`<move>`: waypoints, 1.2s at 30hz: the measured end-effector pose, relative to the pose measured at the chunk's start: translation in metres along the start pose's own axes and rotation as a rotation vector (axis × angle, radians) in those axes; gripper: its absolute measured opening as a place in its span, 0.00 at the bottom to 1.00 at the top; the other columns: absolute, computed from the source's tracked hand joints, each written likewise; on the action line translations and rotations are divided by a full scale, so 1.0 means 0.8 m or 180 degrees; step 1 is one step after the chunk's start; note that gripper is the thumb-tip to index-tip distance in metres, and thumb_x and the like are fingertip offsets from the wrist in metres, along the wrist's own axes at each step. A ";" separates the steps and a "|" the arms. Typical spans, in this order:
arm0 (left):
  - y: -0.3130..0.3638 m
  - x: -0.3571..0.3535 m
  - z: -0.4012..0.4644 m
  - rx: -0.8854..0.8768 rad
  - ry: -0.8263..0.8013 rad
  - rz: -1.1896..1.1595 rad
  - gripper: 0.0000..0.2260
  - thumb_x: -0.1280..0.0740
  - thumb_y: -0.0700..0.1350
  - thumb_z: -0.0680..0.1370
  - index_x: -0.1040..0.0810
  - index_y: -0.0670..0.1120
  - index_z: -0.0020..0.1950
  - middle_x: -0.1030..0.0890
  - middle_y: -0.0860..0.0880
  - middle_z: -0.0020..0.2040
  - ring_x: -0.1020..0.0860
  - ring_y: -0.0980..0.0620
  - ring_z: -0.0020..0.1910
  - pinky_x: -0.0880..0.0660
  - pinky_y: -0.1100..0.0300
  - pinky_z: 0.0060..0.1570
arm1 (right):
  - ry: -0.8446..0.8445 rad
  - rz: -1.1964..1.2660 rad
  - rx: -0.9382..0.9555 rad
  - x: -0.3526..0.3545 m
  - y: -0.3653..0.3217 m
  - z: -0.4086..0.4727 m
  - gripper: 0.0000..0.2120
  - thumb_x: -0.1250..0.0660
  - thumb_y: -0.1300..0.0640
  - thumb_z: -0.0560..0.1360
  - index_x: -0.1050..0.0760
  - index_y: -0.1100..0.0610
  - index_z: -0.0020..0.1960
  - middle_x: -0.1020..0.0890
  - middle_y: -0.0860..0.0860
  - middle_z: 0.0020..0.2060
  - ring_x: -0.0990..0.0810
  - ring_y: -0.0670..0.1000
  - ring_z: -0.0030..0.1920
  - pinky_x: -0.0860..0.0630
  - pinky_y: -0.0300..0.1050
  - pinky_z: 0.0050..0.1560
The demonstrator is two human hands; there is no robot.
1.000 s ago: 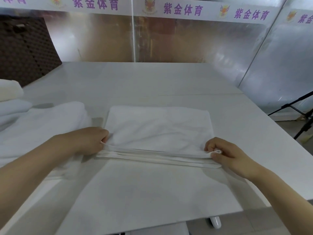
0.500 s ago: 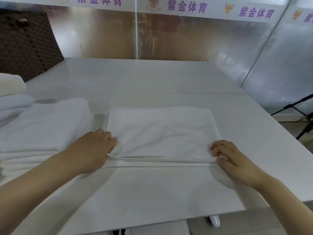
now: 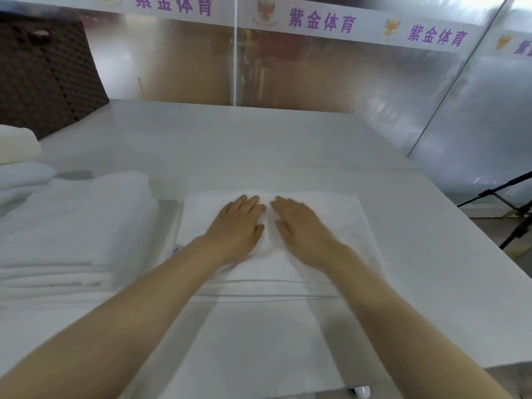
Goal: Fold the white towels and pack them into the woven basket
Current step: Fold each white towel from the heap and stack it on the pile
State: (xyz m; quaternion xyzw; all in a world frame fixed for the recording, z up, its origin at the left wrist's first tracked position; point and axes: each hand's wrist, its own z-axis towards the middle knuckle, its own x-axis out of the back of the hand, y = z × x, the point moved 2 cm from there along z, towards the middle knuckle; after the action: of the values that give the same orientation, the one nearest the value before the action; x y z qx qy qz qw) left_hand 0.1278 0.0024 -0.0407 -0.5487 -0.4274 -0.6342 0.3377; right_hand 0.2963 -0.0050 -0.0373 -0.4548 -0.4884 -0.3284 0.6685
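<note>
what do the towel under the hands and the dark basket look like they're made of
Folded towel: looks like soft matte white terry cloth; fuzzy surface, stitched hem lines along the near edge. Woven basket: dark brown wicker or rattan-style weave, possibly synthetic; the regular checkered pattern shows it.

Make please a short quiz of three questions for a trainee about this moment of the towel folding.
1. True or false: both hands lie flat on the folded towel.
2. Where is the stack of towels? A) left of the folded towel B) inside the woven basket C) on the floor
3. Fill in: the left hand and the right hand are side by side near the towel's ____.

Key: 1 true; 2 A; 3 middle.
</note>
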 end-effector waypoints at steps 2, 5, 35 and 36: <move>-0.010 -0.023 0.005 0.0231 -0.0041 0.0016 0.26 0.51 0.57 0.84 0.49 0.51 0.80 0.51 0.50 0.81 0.53 0.49 0.79 0.55 0.50 0.77 | -0.0270 -0.0247 -0.0109 -0.024 0.005 0.012 0.26 0.51 0.45 0.84 0.47 0.51 0.80 0.46 0.49 0.80 0.49 0.52 0.79 0.56 0.49 0.77; -0.025 -0.030 0.005 0.0354 -0.0081 0.0030 0.29 0.54 0.64 0.81 0.52 0.56 0.80 0.55 0.54 0.81 0.57 0.51 0.79 0.59 0.47 0.77 | -0.0313 -0.0447 -0.0536 -0.021 0.041 0.020 0.29 0.54 0.38 0.82 0.50 0.47 0.80 0.50 0.45 0.80 0.53 0.50 0.79 0.59 0.52 0.78; 0.068 -0.043 -0.067 -0.1114 -0.0244 0.0206 0.32 0.53 0.66 0.80 0.59 0.56 0.80 0.61 0.52 0.80 0.62 0.54 0.78 0.64 0.53 0.76 | -0.0078 -0.0249 -0.0739 0.002 0.058 -0.065 0.26 0.52 0.44 0.83 0.50 0.47 0.80 0.50 0.47 0.80 0.52 0.51 0.79 0.56 0.50 0.78; 0.070 -0.044 -0.067 -0.1098 -0.0274 0.0217 0.34 0.52 0.67 0.80 0.60 0.55 0.80 0.61 0.52 0.80 0.62 0.54 0.78 0.64 0.53 0.76 | -0.0224 -0.0241 -0.0631 -0.006 0.051 -0.076 0.27 0.55 0.41 0.83 0.51 0.46 0.80 0.51 0.46 0.80 0.53 0.49 0.80 0.58 0.49 0.78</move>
State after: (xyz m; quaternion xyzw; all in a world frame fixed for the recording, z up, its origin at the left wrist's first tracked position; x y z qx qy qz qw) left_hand 0.1623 -0.0710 -0.0677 -0.6393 -0.3076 -0.6622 0.2412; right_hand 0.3524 -0.0467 -0.0598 -0.5112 -0.4935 -0.3839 0.5897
